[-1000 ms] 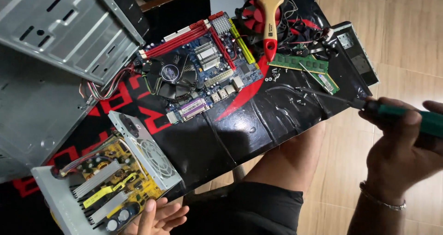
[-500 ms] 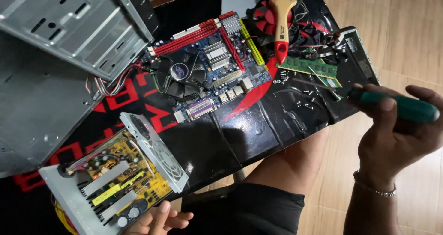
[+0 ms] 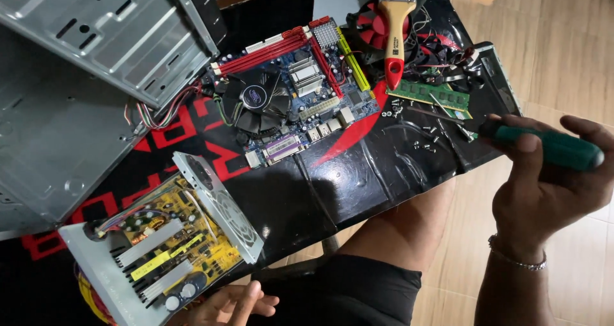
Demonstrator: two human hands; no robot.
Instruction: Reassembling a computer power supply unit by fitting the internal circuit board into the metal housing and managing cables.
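Teardown step: right hand point(image 3: 543, 191) closed around screwdriver point(image 3: 550, 148); left hand point(image 3: 233, 303) open, touching power supply point(image 3: 163, 243) just above it (screws point(image 3: 422, 143) next need its tip).

A small round blue label point(image 3: 258, 95) sits on the motherboard's black fan hub.

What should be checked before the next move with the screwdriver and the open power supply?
1. Screwdriver gripped in right hand: ok.
2. Left hand steadying open power supply: touching its edge, ok.
3. Power supply fully on table: overhangs near edge, not ok.
4. Loose screws contained: scattered, not ok.
5. Power supply unplugged: cannot tell.
6. Motherboard clear of hands: ok.
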